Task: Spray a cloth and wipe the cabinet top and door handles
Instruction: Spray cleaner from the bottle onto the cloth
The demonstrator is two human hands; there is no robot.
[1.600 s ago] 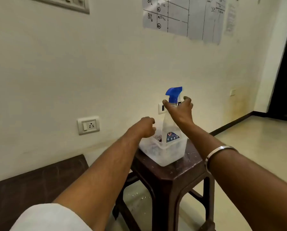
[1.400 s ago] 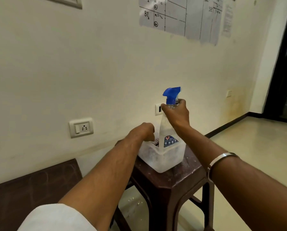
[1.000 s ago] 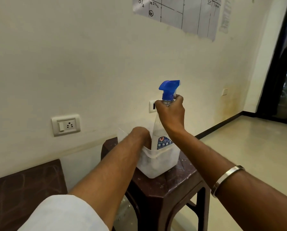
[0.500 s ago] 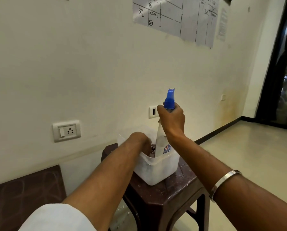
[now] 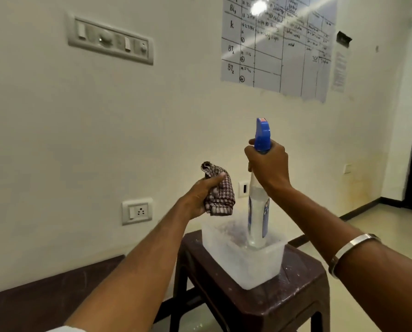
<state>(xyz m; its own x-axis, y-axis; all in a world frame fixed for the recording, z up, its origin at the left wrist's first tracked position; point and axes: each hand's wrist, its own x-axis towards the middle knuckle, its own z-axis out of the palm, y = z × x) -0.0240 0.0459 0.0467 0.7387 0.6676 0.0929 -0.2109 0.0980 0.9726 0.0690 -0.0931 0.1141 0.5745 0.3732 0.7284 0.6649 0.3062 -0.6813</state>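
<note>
Against the pale wall, above the tub (image 5: pixel 243 267) on the brown stool (image 5: pixel 284 305), the left hand (image 5: pixel 199 200) grips the checked cloth (image 5: pixel 220 195) while the right hand (image 5: pixel 268 164) holds the spray bottle (image 5: pixel 258 212) by its neck; best to turn the nozzle toward the cloth, close, before squeezing.

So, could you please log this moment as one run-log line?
left hand: grips cloth | right hand: grips spray bottle, base in tub | tub on stool
</note>
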